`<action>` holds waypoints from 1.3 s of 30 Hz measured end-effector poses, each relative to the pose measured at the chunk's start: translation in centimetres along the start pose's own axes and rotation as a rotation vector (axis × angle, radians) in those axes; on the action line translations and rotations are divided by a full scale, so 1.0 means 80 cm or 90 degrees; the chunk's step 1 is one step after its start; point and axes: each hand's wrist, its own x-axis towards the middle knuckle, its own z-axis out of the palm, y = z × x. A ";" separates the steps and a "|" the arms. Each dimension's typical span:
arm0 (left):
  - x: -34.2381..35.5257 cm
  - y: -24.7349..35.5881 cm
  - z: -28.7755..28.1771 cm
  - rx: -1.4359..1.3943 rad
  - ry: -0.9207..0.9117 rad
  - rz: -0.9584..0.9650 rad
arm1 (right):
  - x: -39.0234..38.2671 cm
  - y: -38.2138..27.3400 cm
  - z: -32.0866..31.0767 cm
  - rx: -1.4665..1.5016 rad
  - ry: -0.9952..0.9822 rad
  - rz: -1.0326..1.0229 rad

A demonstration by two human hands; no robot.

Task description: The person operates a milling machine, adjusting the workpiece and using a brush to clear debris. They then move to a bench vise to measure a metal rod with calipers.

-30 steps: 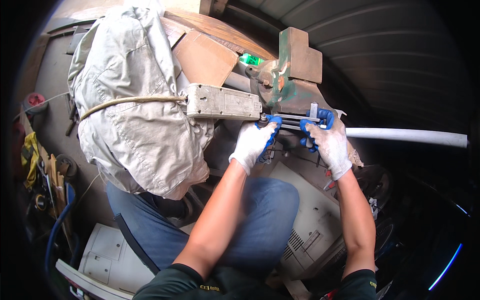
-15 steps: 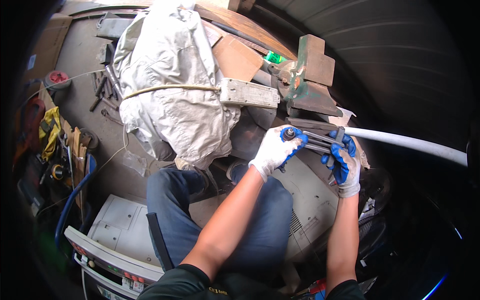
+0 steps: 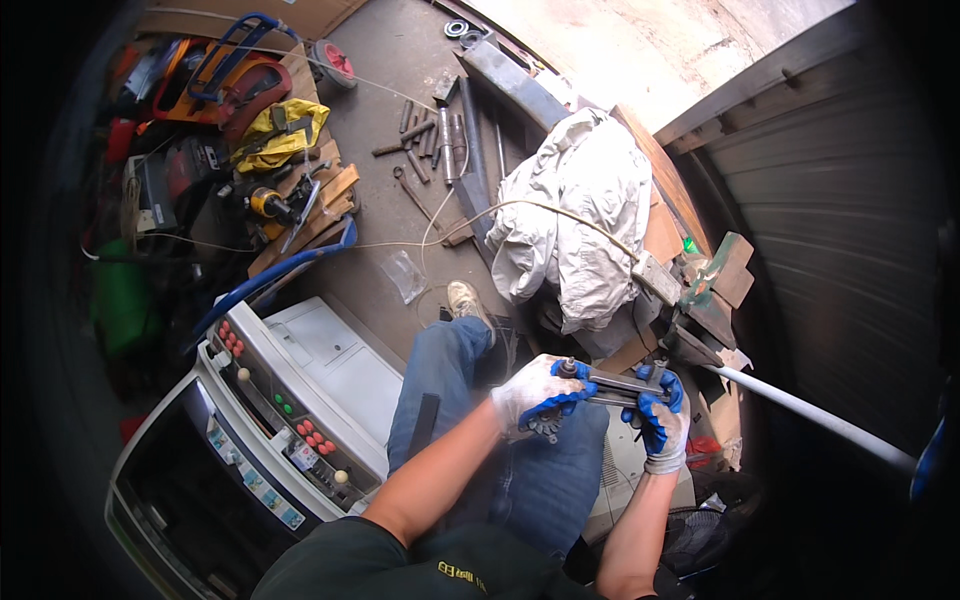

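Observation:
Both my gloved hands hold one dark metal puller (image 3: 622, 384), which has two parallel bars and a crosspiece. My left hand (image 3: 545, 392), in a white glove with blue-coated fingers, is closed round its left end. A round bolt-like head (image 3: 568, 366) sticks up there, and a toothed metal part (image 3: 546, 422) hangs under the fingers. At the other end, my right hand (image 3: 662, 420), gloved the same way, grips the crosspiece. The puller lies roughly level above my right knee. The fingers hide part of both ends.
A green vise (image 3: 715, 290) and a white pipe (image 3: 815, 418) are beyond my right hand. Ahead lie a pale cloth (image 3: 580, 215) and a power strip (image 3: 656, 278). Metal rods (image 3: 430, 135) lie on the floor. Left stands a cabinet with buttons (image 3: 290, 410); a cord (image 3: 400, 243) crosses the floor.
The view has swung to the left, bringing in more of the cabinet and the floor tools. Both hands still grip the puller, now held nearer my lap.

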 end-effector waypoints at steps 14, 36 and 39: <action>-0.338 0.224 -0.158 0.083 0.131 0.227 | -0.082 -0.111 0.434 -0.130 -0.103 -0.029; -0.625 0.157 -0.269 -0.198 0.620 0.543 | -0.134 -0.226 0.576 -0.177 -0.078 -0.335; -0.627 0.157 -0.274 -0.213 0.634 0.589 | -0.110 -0.229 0.566 -0.293 -0.115 -0.442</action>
